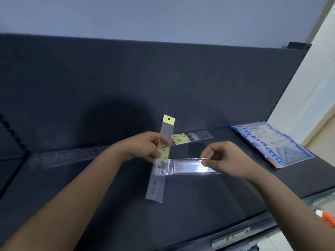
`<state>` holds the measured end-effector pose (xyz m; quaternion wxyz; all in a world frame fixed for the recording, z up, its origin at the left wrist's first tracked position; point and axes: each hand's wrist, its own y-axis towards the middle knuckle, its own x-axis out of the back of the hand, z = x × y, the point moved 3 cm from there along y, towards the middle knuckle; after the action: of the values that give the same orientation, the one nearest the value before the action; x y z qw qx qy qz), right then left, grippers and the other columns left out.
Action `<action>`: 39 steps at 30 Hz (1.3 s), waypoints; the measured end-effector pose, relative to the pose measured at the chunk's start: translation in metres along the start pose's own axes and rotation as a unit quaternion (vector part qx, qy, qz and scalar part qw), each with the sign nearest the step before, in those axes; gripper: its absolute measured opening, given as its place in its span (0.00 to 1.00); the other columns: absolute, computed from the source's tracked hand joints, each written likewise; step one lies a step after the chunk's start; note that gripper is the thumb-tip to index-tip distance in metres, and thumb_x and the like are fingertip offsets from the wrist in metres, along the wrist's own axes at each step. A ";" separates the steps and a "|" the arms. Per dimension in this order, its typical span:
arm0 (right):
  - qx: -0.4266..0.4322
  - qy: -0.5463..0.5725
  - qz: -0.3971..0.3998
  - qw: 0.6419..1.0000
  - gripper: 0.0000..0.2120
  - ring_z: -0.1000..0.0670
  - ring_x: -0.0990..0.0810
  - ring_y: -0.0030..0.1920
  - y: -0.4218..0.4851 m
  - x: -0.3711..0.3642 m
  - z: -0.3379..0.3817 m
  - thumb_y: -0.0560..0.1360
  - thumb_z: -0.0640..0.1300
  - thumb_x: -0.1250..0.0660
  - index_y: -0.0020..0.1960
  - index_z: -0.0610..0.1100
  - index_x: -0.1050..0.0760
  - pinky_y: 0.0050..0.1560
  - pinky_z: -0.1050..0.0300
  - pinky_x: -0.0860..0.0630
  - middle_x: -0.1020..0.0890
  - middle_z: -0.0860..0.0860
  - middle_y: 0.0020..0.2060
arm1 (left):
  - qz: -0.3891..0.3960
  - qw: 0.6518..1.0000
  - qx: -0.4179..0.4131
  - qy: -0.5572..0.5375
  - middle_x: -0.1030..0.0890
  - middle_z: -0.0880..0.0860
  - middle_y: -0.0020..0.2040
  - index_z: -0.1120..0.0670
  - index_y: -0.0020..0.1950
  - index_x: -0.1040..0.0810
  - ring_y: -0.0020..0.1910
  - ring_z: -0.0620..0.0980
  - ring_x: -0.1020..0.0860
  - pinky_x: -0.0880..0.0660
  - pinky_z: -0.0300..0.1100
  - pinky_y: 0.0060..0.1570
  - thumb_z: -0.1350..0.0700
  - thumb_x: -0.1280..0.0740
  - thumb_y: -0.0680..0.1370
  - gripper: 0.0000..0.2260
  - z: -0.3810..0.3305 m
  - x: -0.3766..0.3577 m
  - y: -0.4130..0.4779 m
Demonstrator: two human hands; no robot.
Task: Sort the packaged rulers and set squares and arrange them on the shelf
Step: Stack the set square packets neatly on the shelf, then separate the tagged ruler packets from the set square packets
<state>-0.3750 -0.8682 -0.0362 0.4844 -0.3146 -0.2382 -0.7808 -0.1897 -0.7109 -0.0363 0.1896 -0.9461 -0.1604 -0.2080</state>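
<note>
My left hand [145,147] grips a packaged ruler [159,171] with a yellow header, held upright above the dark shelf [90,187]. My right hand [223,158] pinches the right end of a clear plastic package [188,166] that lies crosswise, its left end meeting the upright ruler. Another yellow-labelled ruler pack [190,137] lies flat behind my hands. A long clear ruler pack [67,156] lies on the shelf at the left. A stack of blue-edged set square packs [272,144] sits at the right end of the shelf.
The shelf's dark back panel [145,78] rises behind everything. The shelf's front edge [226,230] carries a price strip, and an orange and white item [326,217] shows below at the right. A pale wall [308,87] borders the right side.
</note>
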 end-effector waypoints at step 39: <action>0.145 0.001 0.120 0.982 0.04 0.64 0.25 0.34 0.061 0.035 -0.067 0.70 0.42 0.26 0.42 0.49 0.20 0.37 0.73 0.30 0.21 0.57 0.34 | -0.222 0.975 0.020 0.006 0.15 0.47 0.43 0.53 0.50 0.15 0.40 0.36 0.21 0.27 0.29 0.42 0.50 0.28 0.75 0.08 -0.024 -0.071 0.022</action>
<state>-0.3487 -0.9606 -0.0533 0.6156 -0.2661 -0.3087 -0.6745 -0.2505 -0.7563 -0.0543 0.1585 -0.8816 -0.3691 -0.2477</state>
